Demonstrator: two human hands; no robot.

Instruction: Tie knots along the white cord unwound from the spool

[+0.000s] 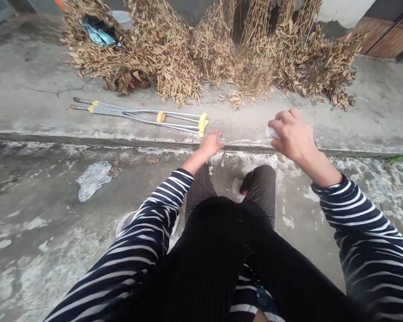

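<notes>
My right hand (293, 134) is curled over a small white round object (271, 132) with ring-like ridges, above the concrete step. Most of that object is hidden under my fingers, so its kind is unclear. My left hand (211, 145) is over the step's edge, just below the padded end of a pair of metal crutches (137, 114) with yellow pads and grips. Its thumb and fingers bend toward each other, and a tiny pale bit seems to show at the tips, too small to name. The crutches lie flat, apart from both hands.
Dried plant bundles (177, 58) lean along the wall. A blue and black cloth (100, 32) and a pale basin (122, 20) are among them. On the lower ground lies a clear plastic bag (94, 179). A white container (125, 221) is partly hidden behind my left sleeve. The step edge (147, 144) crosses ahead.
</notes>
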